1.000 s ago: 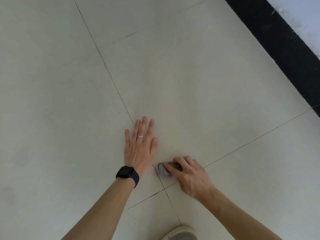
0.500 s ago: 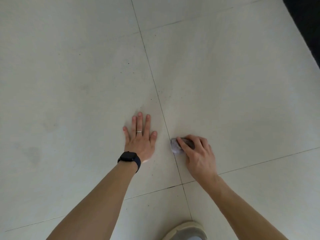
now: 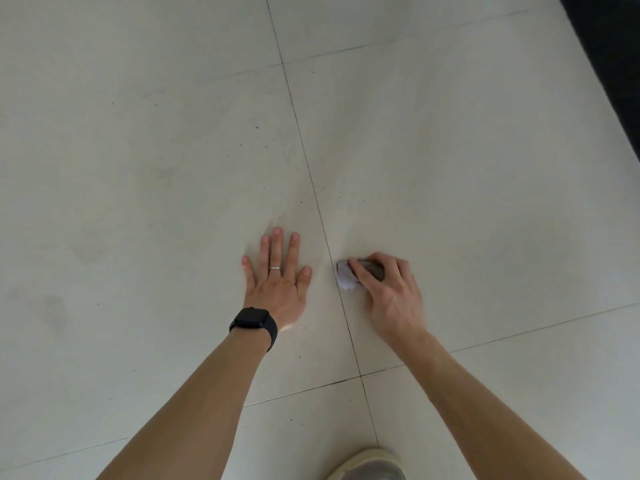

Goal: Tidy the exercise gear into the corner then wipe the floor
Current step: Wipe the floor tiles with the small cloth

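Two hands low: left hand (image 3: 277, 284) flat on floor (image 3: 138, 168), right hand (image 3: 391, 292) gripping cloth (image 3: 344, 277).

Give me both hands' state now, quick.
Left hand: open, pressed flat on the floor.
Right hand: closed around a crumpled cloth held on the floor.

floor (image 3: 138, 168): plain pale cream tiles, faint grey smudges | grout lines (image 3: 301, 140): thin, dark grey, grid pattern | specks (image 3: 257, 127): tiny, black, scattered | cloth (image 3: 344, 277): pale lilac-grey, darker grey part | watch (image 3: 251, 318): black face and band | ring (image 3: 274, 268): silver | shoe (image 3: 370, 462): beige rim, grey inside | strip (image 3: 616, 64): black, top right corner
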Available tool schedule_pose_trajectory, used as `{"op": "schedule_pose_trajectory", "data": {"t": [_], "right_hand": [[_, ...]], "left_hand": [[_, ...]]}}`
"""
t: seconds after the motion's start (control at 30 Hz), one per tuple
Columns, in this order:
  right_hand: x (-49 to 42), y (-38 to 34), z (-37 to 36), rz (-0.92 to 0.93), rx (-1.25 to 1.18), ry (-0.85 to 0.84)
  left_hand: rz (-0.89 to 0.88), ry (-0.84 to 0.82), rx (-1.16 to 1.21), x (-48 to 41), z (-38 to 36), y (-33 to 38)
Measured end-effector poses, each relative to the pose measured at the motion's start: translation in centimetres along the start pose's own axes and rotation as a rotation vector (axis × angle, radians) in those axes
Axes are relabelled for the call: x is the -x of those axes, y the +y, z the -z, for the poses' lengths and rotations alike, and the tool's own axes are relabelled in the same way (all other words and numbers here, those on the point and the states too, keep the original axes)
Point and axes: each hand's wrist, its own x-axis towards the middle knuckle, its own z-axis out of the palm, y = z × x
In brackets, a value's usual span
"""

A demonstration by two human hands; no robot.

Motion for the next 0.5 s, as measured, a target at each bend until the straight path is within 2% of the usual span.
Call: {"op": "schedule_pose_trajectory", "data": {"t": [0.1,0.17,0.2,0.3,0.37,0.4,0.5], "right_hand": [[-6.5,1.2,0.0,-0.257,-0.006,0.028],[-7.3,1.9,0.9,-0.365,-0.021,0.035],[-6.4,2.1,1.2,-0.35,0.002,0.042],[-1.4,3.4,2.0,-0.117,0.052,-0.037],[-1.3,6.3,2.7,-0.063,0.07,-0.074],[-2.1,7.9,3.1,-0.139,0.091,-0.051],[-5.6,12.2,4.7,-0.535,0.085,0.033]], "left_hand": [[-0.002,-0.009,-0.027,-0.1,0.2,0.1],[0.001,-0.012,-0.045,-0.1,0.2,0.1],[-0.001,0.032,-0.057,0.0,0.0,0.2],[-0.056,0.365,-0.034,-0.5,0.2,1.5],[-0.178,0.436,-0.057,-1.9,0.5,4.1],[-0.263,0.397,-0.101,-2.7,0.3,5.9],[-0.435,0.297,-0.202,-5.0,-1.0,10.8]]}}
